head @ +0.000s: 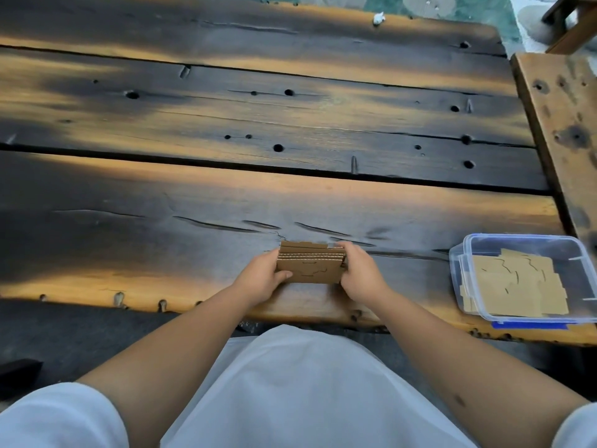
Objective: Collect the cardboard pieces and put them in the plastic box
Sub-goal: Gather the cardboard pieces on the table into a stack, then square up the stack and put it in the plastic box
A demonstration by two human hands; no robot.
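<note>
- Left hand (pixel 262 277) and right hand (pixel 361 273) each clamp one end of a stack of flat brown corrugated cardboard pieces (pixel 310 266), thumbs on the near face, fingers wrapped behind. Stack stands on edge, near the front of the dark, scorched-looking plank counter (pixel 290 130).
- Cannot tell whether the stack's bottom edge touches the counter or sits just above it.
- Clear rectangular plastic box with blue clips (pixel 529 279) sits to the right, well apart from the stack, lid off. More flat cardboard pieces (pixel 513 286) already lie inside.
- Likely step: squaring up the stack before carrying it to the box.
- Risk: pieces are uneven at the top and held only by end pressure. Loosen one hand and the middle ones could slide out or fan.
- Risk: the box's near corner sits at the counter's front edge, maybe slightly over it. A hard drop or push could tip it off.
- Risk: the box is part full, so an upright stack may catch on the wall or land skewed. Laying it flat looks safer.
- Room: counter between stack and box is bare, so the path right is open. A raised wooden ledge (pixel 562 124) bounds the right side behind the box.
</note>
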